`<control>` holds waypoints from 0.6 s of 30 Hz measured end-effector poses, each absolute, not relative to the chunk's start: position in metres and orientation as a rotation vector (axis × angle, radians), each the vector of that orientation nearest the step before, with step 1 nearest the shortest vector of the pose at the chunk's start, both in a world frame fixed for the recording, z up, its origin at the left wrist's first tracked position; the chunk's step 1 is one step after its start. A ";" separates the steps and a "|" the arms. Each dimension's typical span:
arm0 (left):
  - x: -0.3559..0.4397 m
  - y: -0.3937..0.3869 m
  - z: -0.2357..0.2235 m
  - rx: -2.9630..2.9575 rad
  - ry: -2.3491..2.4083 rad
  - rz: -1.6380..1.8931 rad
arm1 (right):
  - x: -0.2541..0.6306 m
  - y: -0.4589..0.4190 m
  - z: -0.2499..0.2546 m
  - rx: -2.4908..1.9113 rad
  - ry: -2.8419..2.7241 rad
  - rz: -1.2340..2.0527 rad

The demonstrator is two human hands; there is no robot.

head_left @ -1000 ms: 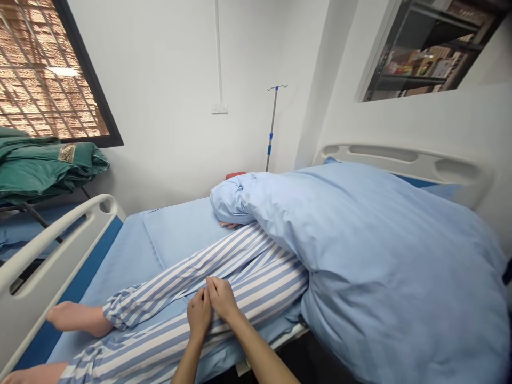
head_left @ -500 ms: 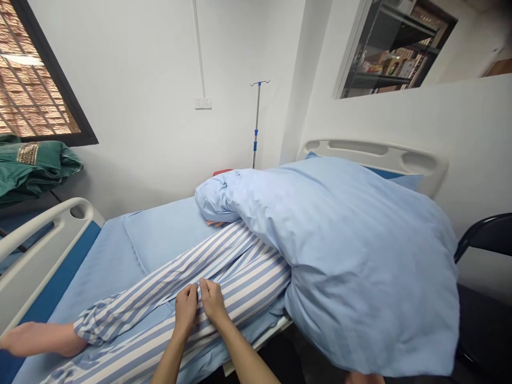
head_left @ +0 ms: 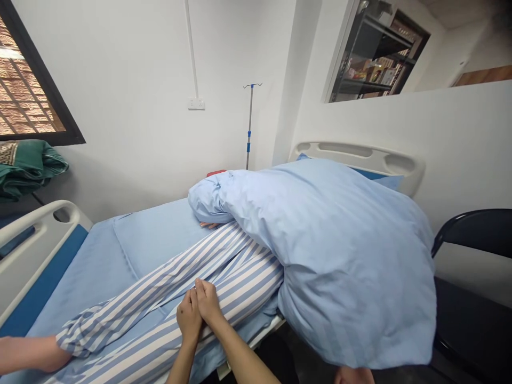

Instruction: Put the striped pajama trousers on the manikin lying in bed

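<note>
My left hand (head_left: 189, 313) and my right hand (head_left: 207, 302) are both closed and pressed side by side, fingers curled under. They are above or on the near leg of blue-and-white striped trousers (head_left: 248, 288), worn by a figure lying on the bed. Whatever the fingers hold, if anything, is hidden. A light blue quilt (head_left: 328, 234) lies bunched over the figure's upper body and hangs off the near side. Fingertips (head_left: 208, 225) stick out from under its far edge, and a bare foot (head_left: 32, 354) shows at the left.
Light blue bedding (head_left: 156, 229) covers the bed, between a footboard (head_left: 52, 234) at left and a headboard (head_left: 360, 154) at right. A drip stand (head_left: 249, 122) is by the wall. A black chair (head_left: 476, 232) stands at right; green cloth (head_left: 32, 168) hangs at far left.
My two hands have come together from slightly apart and now touch. The view has shifted a little to the right. The quilt and the lying figure look unchanged.
</note>
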State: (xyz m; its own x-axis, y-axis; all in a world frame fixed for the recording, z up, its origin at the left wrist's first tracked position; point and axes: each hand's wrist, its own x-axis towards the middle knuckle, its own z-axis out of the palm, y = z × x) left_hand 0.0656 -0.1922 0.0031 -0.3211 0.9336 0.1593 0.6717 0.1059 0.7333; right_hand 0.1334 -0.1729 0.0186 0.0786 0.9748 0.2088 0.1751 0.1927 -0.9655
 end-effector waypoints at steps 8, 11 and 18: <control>0.068 -0.193 0.009 1.587 2.086 0.893 | 0.156 -0.180 0.041 -1.333 -1.719 0.547; 0.071 -0.193 0.010 1.602 2.110 0.890 | 0.161 -0.180 0.034 -1.376 -1.749 0.511; 0.073 -0.195 0.014 1.617 2.101 0.895 | 0.162 -0.177 0.018 -1.423 -1.689 0.482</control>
